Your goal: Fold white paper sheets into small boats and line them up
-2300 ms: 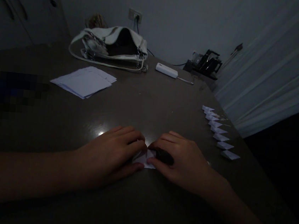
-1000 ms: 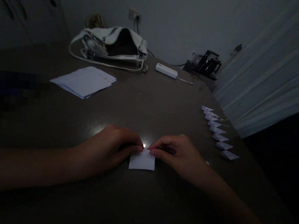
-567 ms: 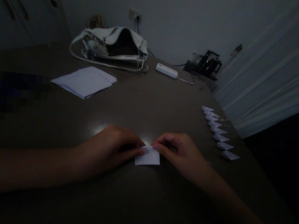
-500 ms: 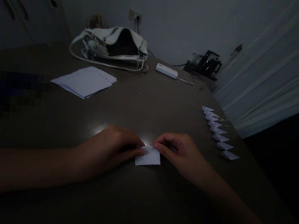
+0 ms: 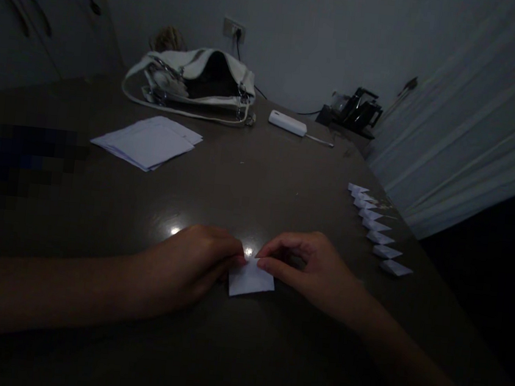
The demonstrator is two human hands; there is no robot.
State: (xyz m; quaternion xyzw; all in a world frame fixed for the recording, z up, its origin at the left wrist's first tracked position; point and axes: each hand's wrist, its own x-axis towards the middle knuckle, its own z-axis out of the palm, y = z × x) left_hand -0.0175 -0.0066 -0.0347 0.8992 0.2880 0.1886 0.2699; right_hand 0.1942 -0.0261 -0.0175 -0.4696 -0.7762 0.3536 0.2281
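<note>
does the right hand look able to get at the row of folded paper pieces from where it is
Probably yes. The right hand rests on the small paper square, and only bare table lies between it and the row of folded pieces on its own side.

A single head-worn view looks forward and down across the dark desk [image 5: 286, 177] from close above its near edge. The left hand [image 5: 188, 265] and right hand [image 5: 314, 269] sit low in the centre, very near the lens. Beyond the hands the view reaches the far wall and, past the right hand, a curtain [image 5: 477, 118].
</note>
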